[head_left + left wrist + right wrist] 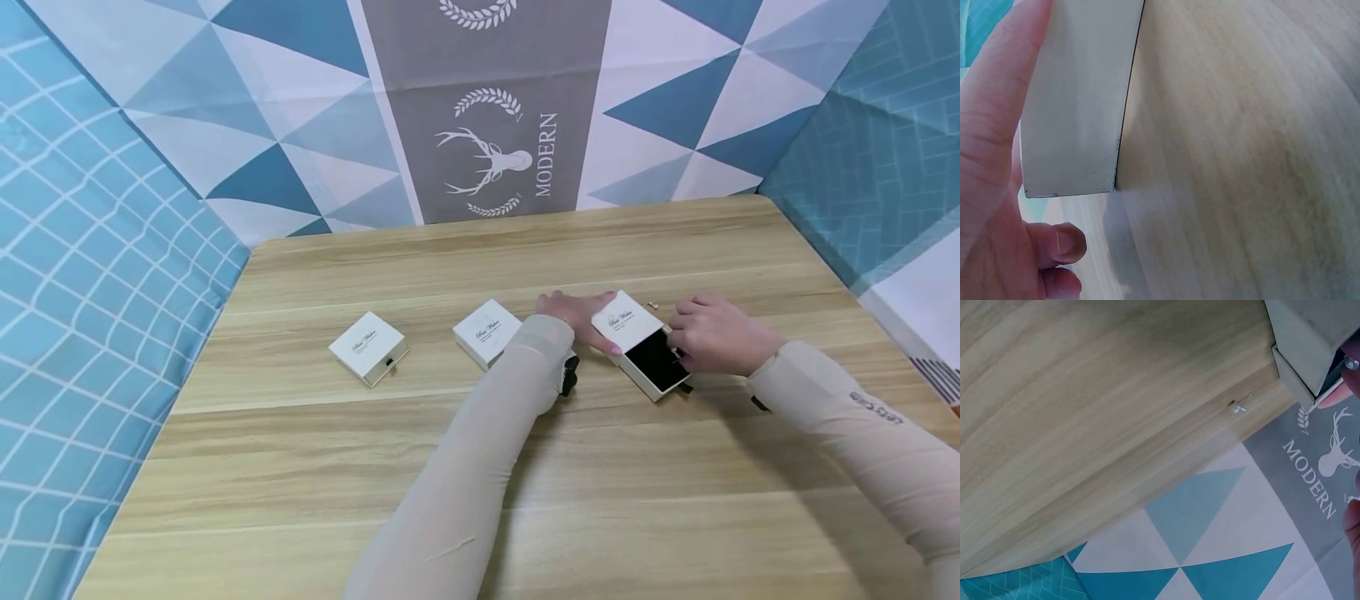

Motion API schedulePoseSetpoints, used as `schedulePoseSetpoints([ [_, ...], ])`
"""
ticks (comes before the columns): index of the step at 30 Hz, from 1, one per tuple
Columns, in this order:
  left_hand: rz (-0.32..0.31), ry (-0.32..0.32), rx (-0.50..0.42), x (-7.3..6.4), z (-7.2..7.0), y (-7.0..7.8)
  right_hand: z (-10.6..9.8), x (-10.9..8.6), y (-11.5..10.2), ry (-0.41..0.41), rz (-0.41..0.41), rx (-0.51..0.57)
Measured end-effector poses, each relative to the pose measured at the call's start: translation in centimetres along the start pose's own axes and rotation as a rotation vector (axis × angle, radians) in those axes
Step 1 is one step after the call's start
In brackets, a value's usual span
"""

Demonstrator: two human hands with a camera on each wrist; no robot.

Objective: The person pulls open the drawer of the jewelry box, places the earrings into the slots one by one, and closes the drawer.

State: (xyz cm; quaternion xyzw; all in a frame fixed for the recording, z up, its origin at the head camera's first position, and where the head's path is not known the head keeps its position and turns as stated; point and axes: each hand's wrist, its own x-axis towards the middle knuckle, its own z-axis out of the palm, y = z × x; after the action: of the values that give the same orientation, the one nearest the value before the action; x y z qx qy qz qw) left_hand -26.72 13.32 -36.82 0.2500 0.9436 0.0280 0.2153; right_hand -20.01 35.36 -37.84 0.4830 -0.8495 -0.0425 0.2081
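Observation:
My left hand (573, 315) grips a white drawer-style jewelry box (624, 321), thumb and a finger on opposite sides of its sleeve. In the left wrist view the box's plain side (1075, 112) lies along a finger. Its drawer is pulled partly out, showing a black lining (657, 362). My right hand (720, 335) is at the drawer's right edge with fingers curled. A small shiny earring (1351, 363) shows at its fingertips in the right wrist view. Another stud earring (1239, 407) lies on the table just beyond the box.
Two closed white boxes stand to the left: one box (369, 347) farther off and another box (483, 331) partly behind my left forearm. All rest on a wooden table (480, 267). A patterned cloth with a deer print (487, 162) rises behind the table's far edge.

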Motion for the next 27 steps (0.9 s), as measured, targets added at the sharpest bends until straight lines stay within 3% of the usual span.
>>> schedulePoseSetpoints([
  [11,-0.002,0.004,0.028,0.27,0.18,0.10,-0.36,0.54,-0.40,-0.090,0.008,-0.008],
  [20,-0.013,-0.008,0.036,-0.06,-0.09,0.16,-0.37,0.84,-0.47,-0.096,-0.014,0.008],
  [27,-0.006,0.000,0.024,0.06,0.05,0.07,-0.81,0.86,-0.57,-0.208,0.128,0.164],
])
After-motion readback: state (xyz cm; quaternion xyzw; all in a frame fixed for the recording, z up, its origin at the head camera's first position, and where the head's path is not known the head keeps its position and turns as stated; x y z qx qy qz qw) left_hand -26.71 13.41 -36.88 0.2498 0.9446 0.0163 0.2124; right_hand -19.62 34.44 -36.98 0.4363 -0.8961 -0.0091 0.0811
